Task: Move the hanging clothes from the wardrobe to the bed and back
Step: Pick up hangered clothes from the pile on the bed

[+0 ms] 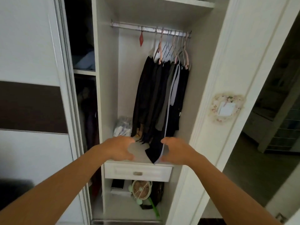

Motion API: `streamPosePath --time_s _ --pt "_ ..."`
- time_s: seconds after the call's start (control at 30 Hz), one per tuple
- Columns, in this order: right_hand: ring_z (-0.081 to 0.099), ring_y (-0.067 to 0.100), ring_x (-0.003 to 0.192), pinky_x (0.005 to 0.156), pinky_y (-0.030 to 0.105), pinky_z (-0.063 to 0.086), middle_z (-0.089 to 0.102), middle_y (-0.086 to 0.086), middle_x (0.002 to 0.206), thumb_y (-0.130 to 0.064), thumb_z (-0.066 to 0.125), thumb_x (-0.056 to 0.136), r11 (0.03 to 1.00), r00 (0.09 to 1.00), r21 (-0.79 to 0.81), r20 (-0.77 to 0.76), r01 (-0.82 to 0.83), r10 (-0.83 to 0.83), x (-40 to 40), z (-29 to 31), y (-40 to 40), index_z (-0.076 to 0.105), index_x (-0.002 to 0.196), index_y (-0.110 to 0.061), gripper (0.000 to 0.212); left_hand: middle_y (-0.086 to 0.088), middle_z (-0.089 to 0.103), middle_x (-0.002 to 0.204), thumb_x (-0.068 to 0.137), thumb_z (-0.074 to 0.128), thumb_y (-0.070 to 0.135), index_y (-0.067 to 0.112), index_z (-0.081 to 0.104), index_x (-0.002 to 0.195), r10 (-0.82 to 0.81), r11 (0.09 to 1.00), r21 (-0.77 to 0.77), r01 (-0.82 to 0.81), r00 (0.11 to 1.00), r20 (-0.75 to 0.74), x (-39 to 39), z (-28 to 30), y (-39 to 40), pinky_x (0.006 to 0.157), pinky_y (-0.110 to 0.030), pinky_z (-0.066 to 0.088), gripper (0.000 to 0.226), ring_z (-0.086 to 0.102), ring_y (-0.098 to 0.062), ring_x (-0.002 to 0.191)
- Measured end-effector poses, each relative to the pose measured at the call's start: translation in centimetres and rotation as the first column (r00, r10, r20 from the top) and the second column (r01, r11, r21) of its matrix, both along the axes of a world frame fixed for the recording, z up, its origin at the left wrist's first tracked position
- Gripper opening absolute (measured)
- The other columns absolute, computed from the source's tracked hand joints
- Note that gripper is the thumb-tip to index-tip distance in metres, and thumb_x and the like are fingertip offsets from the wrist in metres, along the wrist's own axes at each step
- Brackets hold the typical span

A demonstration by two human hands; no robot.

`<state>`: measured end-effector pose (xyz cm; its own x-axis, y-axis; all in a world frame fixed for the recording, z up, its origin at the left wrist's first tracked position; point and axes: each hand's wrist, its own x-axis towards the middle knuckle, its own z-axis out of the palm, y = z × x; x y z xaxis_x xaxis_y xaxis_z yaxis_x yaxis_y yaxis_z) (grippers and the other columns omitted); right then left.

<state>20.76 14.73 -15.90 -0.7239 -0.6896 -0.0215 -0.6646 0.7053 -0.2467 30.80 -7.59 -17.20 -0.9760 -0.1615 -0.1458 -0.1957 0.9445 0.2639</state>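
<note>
- Both arms are out in front of the open wardrobe [162,12], and the hanging clothes [160,98] sit at 12 o'clock from the hands, up in the middle bay.
- The left hand [118,148] hovers with its fingers [128,140] spread wide and curved, holding nothing, just at 9 o'clock of the lowest hems.
- The right hand [175,151] mirrors it at 3 o'clock of the hems, fingers wide and curved; whether they touch the pale edge of the fabric I cannot tell.
- Between the two hands dangles the longest dark garment, its tip reaching down to the shelf edge above the drawer [138,172].
- The clothes run long and narrow, top at 12 o'clock on the rail [129,26], hems at 6 o'clock, leaning slightly toward 7.
- The hangers [172,47] are bunched at the right end of the rail, close to the bay's right wall.
- Open room lies left of the bundle: bare rail with only a red tag [141,40], and a wrapped bundle [123,127] low at 9 o'clock.
- Below the drawer, a small fan [141,190] sits in the bottom bay.
</note>
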Motion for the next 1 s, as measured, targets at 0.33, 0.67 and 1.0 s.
streamPosePath --time_s 0.33,0.67,1.0 --pt "0.050 0.022 0.128 0.103 0.039 0.046 0.047 0.003 0.144 -0.041 0.077 0.080 0.995 0.998 -0.078 0.031 0.059 -0.057 -7.6 3.3 -10.5 0.038 0.148 -0.020 0.081 0.001 0.047 0.146 0.083 0.070 0.055 0.022 0.032 0.152 -0.084 0.996 -0.023 0.083 0.994 -0.075 -9.4 4.0 -10.8 0.088 -0.020 0.035 0.085 0.049 -0.015 0.121" --pt "0.047 0.022 0.130 0.106 0.037 0.044 0.045 0.005 0.146 -0.040 0.078 0.081 0.994 0.999 -0.104 0.008 0.040 -0.039 -17.0 5.5 -16.7 0.033 0.151 -0.020 0.085 0.004 0.052 0.142 0.084 0.071 0.050 0.025 0.041 0.146 -0.113 0.993 0.028 0.118 0.984 -0.141 -18.9 5.7 -16.2 0.088 -0.022 0.040 0.074 0.052 -0.014 0.121" --pt "0.052 0.024 0.123 0.101 0.038 0.048 0.049 0.007 0.141 -0.043 0.075 0.083 0.983 0.985 -0.183 -0.172 -0.029 -0.003 -26.8 13.0 -21.2 0.038 0.149 -0.016 0.080 -0.006 0.041 0.153 0.085 0.069 0.054 0.017 0.034 0.151 -0.011 0.995 -0.094 -0.017 0.957 -0.291 -28.4 11.2 -19.9 0.111 -0.032 0.037 0.084 0.042 -0.024 0.137"
